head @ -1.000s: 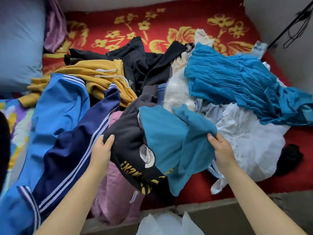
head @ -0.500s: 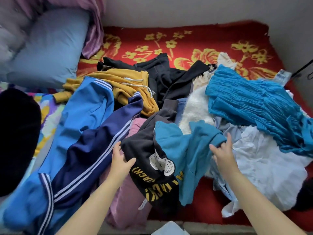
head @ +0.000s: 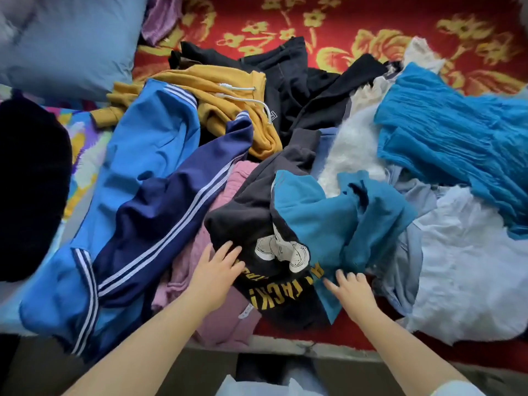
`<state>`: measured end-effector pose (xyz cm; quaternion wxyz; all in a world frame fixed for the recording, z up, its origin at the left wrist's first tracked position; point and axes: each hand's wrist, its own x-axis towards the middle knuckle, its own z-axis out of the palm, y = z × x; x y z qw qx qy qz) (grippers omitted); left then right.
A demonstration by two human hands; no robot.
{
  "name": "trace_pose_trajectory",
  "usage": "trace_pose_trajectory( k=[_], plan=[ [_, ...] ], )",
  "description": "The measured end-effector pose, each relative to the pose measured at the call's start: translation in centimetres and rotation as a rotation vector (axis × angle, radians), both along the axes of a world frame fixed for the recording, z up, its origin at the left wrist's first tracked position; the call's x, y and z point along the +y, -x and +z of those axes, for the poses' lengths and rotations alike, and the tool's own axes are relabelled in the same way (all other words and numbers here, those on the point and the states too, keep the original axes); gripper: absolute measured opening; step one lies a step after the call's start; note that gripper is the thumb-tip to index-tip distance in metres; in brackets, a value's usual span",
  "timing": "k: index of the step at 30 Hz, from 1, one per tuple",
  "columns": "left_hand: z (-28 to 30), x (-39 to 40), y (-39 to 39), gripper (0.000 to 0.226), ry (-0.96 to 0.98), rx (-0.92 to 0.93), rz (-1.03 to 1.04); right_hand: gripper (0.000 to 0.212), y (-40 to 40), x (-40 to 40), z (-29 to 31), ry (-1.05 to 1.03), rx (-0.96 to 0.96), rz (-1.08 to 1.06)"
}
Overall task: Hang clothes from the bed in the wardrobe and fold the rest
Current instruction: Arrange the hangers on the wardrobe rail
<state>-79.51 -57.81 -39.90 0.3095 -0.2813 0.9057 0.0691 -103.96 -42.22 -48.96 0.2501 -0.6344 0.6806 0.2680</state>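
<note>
Left hand (head: 220,264) lies flat, fingers straight, on the black part of the black-and-teal sweatshirt (head: 285,224). Right hand (head: 353,287) is likewise released, fingertips touching the teal hem. Neither grasps; both appear to be feeling for edges to lift it. The sweatshirt lies at the pile's 6 o'clock, over a pink garment (head: 200,281), beside the blue tracksuit jacket (head: 148,172) at 9 o'clock on the bed (head: 371,24).

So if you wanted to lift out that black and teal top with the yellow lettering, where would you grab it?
Probably by the near hem of the black and teal top, coming from the bed's near edge, where the left hand and right hand already rest. It lies on top of the pile there, crumpled, with its far end running back among other clothes.
</note>
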Motion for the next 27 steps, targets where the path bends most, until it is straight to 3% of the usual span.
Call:
trace_pose_trajectory(
  k=[2, 4, 7, 9, 12, 14, 16, 19, 22, 25, 27],
  plan=[
    [-0.7, -0.4, -0.7, 0.065, 0.032, -0.027, 0.060, 0.076, -0.1, -0.5, 1.8, -0.068, 0.080, 0.052],
    [-1.2, -0.8, -0.6, 0.066, 0.039, -0.014, 0.080, 0.057, 0.3, -0.5, 1.5, 0.046, 0.095, -0.030],
    [-2.0, -0.8, -0.6, 0.084, 0.083, 0.070, -0.097, 0.051, -1.2, -0.4, 1.9, 0.089, 0.104, -0.165],
    [-3.3, -0.5, -1.1, 0.086, 0.081, 0.135, -0.107, 0.046, -1.5, 0.4, -0.1, 0.159, 0.045, -0.141],
    [-3.6, 0.3, -0.2, 0.073, -0.001, 0.111, 0.036, 0.019, -2.2, 0.8, -1.1, 0.237, -0.105, -0.224],
    [-4.3, 0.5, -0.1, 0.063, 0.028, 0.124, 0.057, 0.021, -2.9, 0.8, 0.6, 0.386, -0.206, -0.325],
    [-3.8, 0.6, -0.3, 0.058, -0.039, 0.186, 0.029, 0.028, -2.7, 0.5, 3.5, 0.414, -0.394, -0.554],
    [-2.7, 1.4, -0.3, 0.032, -0.187, 0.478, -0.110, 0.029, -2.2, 0.3, 8.6, 0.356, -0.873, -0.990],
    [0.3, 4.1, 0.5, 0.053, -0.277, 0.635, -0.158, 0.027, -1.7, -1.0, 13.7, 0.481, -1.286, -1.368],
    [3.1, 6.0, 1.4, 0.071, -0.179, 0.756, -0.086, 0.038, -1.9, -2.7, 18.9, 0.569, -1.575, -1.456],
    [4.6, 6.8, 2.1, 0.076, -0.256, 0.826, 0.142, 0.011, -2.5, -3.6, 21.1, 0.613, -1.743, -1.396]
  ],
)
